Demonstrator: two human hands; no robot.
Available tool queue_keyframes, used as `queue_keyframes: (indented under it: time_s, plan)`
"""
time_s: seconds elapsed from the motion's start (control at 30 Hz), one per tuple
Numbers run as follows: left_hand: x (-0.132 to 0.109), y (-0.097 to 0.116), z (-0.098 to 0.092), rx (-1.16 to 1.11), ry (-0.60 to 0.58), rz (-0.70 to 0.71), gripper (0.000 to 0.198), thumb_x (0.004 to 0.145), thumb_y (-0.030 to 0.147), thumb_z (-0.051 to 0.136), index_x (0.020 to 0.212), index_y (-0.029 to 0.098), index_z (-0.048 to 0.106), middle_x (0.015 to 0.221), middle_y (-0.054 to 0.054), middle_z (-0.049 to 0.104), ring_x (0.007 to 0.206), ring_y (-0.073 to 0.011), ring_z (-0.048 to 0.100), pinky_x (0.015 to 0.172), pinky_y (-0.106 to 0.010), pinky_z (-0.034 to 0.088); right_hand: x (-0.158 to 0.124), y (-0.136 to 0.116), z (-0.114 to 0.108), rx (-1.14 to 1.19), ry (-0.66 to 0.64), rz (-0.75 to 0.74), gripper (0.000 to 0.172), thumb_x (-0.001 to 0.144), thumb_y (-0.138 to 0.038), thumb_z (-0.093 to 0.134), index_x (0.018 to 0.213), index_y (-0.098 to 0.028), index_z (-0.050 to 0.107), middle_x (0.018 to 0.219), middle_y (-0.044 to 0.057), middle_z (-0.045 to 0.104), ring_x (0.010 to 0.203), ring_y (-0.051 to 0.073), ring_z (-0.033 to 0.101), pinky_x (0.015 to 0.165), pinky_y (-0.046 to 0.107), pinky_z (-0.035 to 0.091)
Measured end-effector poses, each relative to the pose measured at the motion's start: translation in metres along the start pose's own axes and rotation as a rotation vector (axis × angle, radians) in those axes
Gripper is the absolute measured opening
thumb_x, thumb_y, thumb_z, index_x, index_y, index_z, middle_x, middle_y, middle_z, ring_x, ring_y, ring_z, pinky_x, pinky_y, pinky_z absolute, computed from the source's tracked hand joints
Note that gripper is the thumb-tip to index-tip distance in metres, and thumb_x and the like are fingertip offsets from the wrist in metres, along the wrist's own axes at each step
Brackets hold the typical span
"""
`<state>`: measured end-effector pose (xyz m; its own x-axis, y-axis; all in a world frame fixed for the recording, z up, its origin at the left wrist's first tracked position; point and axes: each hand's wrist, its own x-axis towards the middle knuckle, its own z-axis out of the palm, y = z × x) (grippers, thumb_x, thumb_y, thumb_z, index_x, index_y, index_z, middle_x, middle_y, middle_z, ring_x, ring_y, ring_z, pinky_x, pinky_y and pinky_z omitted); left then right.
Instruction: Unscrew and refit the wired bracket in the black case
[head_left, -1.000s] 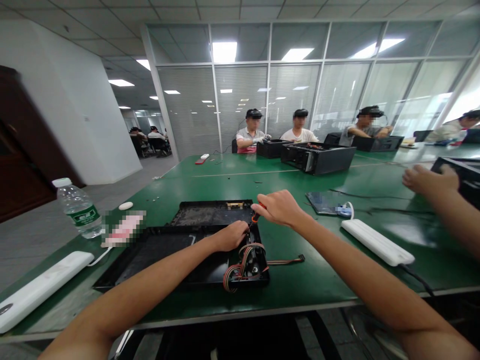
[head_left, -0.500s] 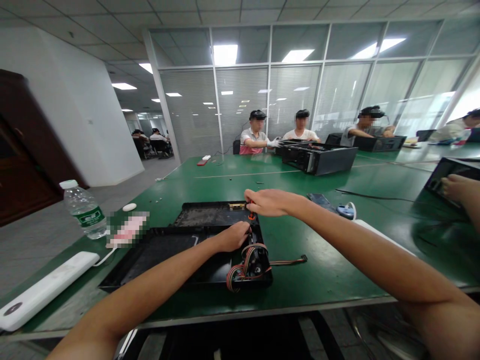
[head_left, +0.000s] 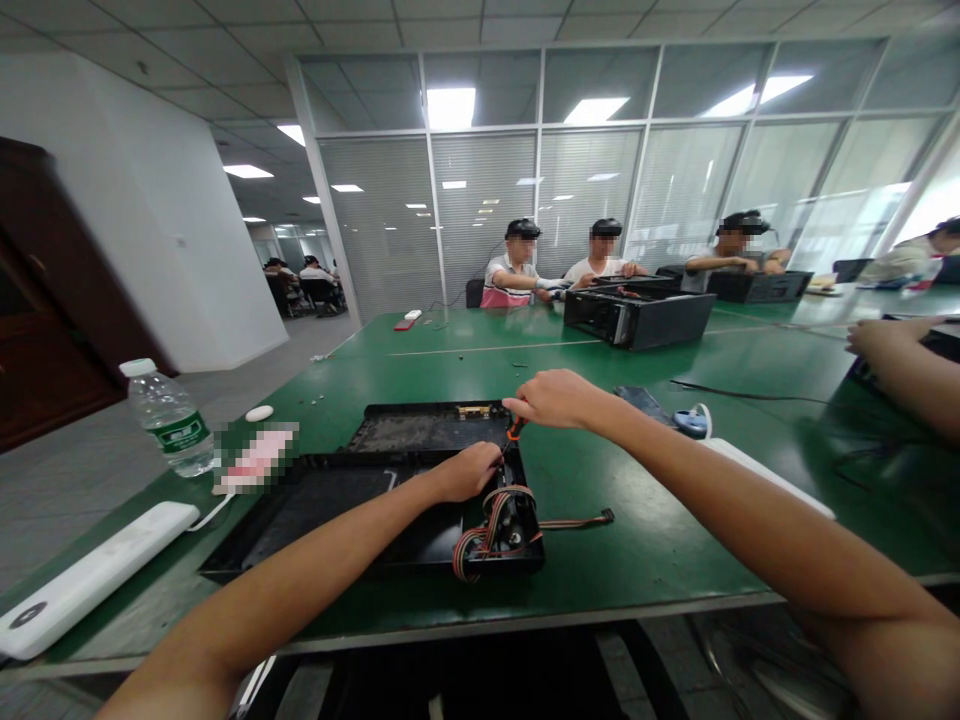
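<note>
My right hand (head_left: pixel 561 398) is closed around a screwdriver (head_left: pixel 515 430) with an orange and black handle. It tilts, shaft pointing down and left toward the fingertips of my left hand (head_left: pixel 471 472). Those fingers are closed at the right end of a black computer-case panel (head_left: pixel 322 500), by the screwdriver's tip; what they pinch is hidden. A bundle of striped, multicoloured wires (head_left: pixel 491 535) lies looped on the panel's near right corner, one lead running right to a small black connector (head_left: pixel 607 516). Behind it lies another black panel (head_left: pixel 420 432) with a brass-coloured strip (head_left: pixel 474 411).
Left on the green table (head_left: pixel 600 580) are a water bottle (head_left: pixel 176 425) and a white power bank (head_left: pixel 97 575). A blue-and-white coiled item (head_left: pixel 691 422) lies to the right. Co-workers sit beyond black computer cases (head_left: pixel 637 318); another person's arm (head_left: pixel 900 350) reaches in at right.
My right hand has shifted slightly right and up, and the screwdriver leans more to the right. My left hand stays nearly in place. The neighbour's arm at right has moved inward.
</note>
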<state>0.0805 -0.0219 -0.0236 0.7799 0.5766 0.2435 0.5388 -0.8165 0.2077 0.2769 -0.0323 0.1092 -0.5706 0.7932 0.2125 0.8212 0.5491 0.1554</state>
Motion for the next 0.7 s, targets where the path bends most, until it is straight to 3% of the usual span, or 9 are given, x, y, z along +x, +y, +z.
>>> queue_keyframes:
  time_s: [0.07,0.17,0.3,0.37,0.47,0.53,0.7]
  plan:
    - [-0.001,0.000,-0.001,0.000,0.003,0.008,0.013,0.082,0.009,0.043,0.092,0.016,0.045,0.092,-0.006,0.052,0.087,-0.0167,0.048,0.083,-0.029,0.040,-0.003,0.016,0.013,0.147,0.005,0.019,0.056,0.085,-0.054,0.030,0.068,-0.014,0.064,0.064,0.010,0.061,0.062,0.019,0.057,0.057,0.028,0.037]
    - [-0.003,-0.001,-0.005,0.007,0.018,0.027,0.012,0.083,0.011,0.043,0.093,0.015,0.048,0.091,-0.006,0.053,0.087,-0.0163,0.050,0.082,-0.028,0.040,-0.018,0.044,0.051,0.558,0.055,0.014,0.052,0.083,-0.056,0.033,0.071,-0.014,0.062,0.058,0.002,0.056,0.052,0.013,0.050,0.053,0.026,0.036]
    - [-0.001,-0.004,-0.016,0.075,0.019,0.102,0.012,0.086,0.014,0.043,0.092,0.015,0.053,0.091,-0.006,0.057,0.089,-0.0165,0.052,0.083,-0.027,0.040,-0.039,0.072,0.116,1.259,0.240,0.318,0.051,0.081,-0.059,0.035,0.085,-0.013,0.057,0.048,-0.006,0.038,0.041,0.009,0.037,0.045,0.024,0.036]
    - [0.001,-0.007,-0.024,0.104,0.031,0.115,0.016,0.087,0.015,0.041,0.093,0.014,0.056,0.093,-0.007,0.059,0.090,-0.0162,0.053,0.084,-0.026,0.039,-0.042,0.078,0.136,1.527,0.316,0.404,0.045,0.079,-0.056,0.043,0.086,-0.014,0.055,0.048,-0.008,0.034,0.039,0.007,0.032,0.042,0.022,0.033]
    - [0.000,-0.013,-0.039,0.128,-0.019,0.073,0.016,0.086,0.017,0.044,0.090,0.015,0.060,0.091,-0.005,0.062,0.086,-0.0150,0.055,0.082,-0.025,0.040,-0.039,0.076,0.144,1.873,0.366,0.453,0.035,0.080,-0.049,0.046,0.085,-0.015,0.053,0.056,-0.005,0.042,0.043,0.006,0.037,0.041,0.020,0.033]
    - [-0.005,-0.020,-0.049,0.150,-0.094,0.031,0.012,0.083,0.018,0.050,0.085,0.016,0.062,0.084,-0.003,0.064,0.080,-0.0141,0.057,0.077,-0.023,0.040,-0.035,0.069,0.140,2.026,0.338,0.452,0.029,0.083,-0.043,0.044,0.088,-0.016,0.053,0.067,-0.001,0.049,0.051,0.007,0.045,0.046,0.020,0.040]
    - [-0.026,-0.042,-0.062,0.230,-0.228,-0.098,0.004,0.075,0.021,0.061,0.075,0.019,0.065,0.071,0.000,0.063,0.070,-0.0140,0.056,0.064,-0.022,0.038,-0.032,0.043,0.132,2.073,0.300,0.329,0.019,0.082,-0.034,0.047,0.091,-0.018,0.050,0.082,0.002,0.052,0.068,0.010,0.053,0.069,0.027,0.048]
